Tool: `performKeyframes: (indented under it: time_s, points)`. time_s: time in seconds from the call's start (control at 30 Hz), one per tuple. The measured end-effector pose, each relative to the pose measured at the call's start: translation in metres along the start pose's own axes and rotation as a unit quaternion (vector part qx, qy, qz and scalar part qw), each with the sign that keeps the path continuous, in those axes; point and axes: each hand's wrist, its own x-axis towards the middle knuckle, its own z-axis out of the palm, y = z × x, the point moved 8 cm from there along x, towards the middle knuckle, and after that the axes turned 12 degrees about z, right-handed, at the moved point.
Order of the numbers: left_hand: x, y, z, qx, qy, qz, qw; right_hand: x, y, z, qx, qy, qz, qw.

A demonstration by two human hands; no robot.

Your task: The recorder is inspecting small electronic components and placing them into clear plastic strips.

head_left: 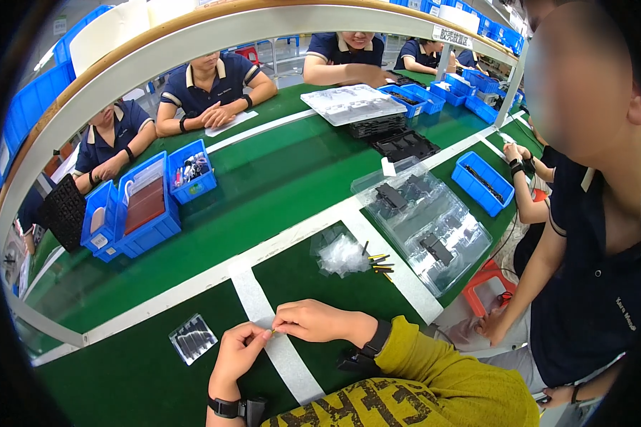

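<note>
My left hand (239,351) and my right hand (316,322) meet fingertip to fingertip above a pale strip (276,359) on the green table. Both are closed in a pinch. A tiny yellowish piece (273,331) shows between the fingertips, mostly hidden by them; its kind is too small to tell. Left of my left hand lies a clear bag (193,339) with several dark strips in it. Beyond my right hand are a loose pile of clear film pieces (343,256) and several short black-and-yellow strips (382,266).
A clear plastic tray (470,249) holding black parts sits to the right, near a blue bin (481,182). Blue bins (148,231) stand at far left. White shelf frame (192,39) arches overhead. A person (584,249) stands close on my right; others sit across the table.
</note>
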Motion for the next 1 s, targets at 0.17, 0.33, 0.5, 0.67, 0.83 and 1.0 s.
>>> performKeyframes:
  time_s: [0.17, 0.33, 0.5, 0.67, 0.83, 1.0]
  points:
    - [0.0010, 0.0063, 0.0013, -0.001, -0.003, -0.010, 1.000, 0.0009, 0.0022, 0.0007, 0.000, -0.016, 0.030, 0.999]
    - [0.0011, 0.0067, 0.0029, -0.009, -0.005, -0.012, 1.000, -0.0009, 0.0027, 0.0003, -0.007, 0.008, -0.003, 1.000]
    - [-0.0007, 0.0001, 0.0018, -0.002, -0.005, -0.006, 1.000, -0.0011, 0.0006, 0.0003, -0.009, 0.011, -0.007, 1.000]
    - [-0.0008, 0.0011, 0.0023, 0.001, -0.009, -0.005, 1.000, -0.0006, 0.0012, 0.0035, 0.012, -0.030, 0.043, 0.999]
    - [0.0011, 0.0042, 0.0048, 0.009, -0.013, 0.000, 1.000, -0.0004, 0.0026, 0.0032, 0.019, -0.023, 0.030, 0.999]
    - [0.0033, 0.0080, 0.0050, 0.028, -0.014, 0.021, 0.999, 0.0003, 0.0002, -0.0008, 0.016, -0.016, 0.022, 0.999]
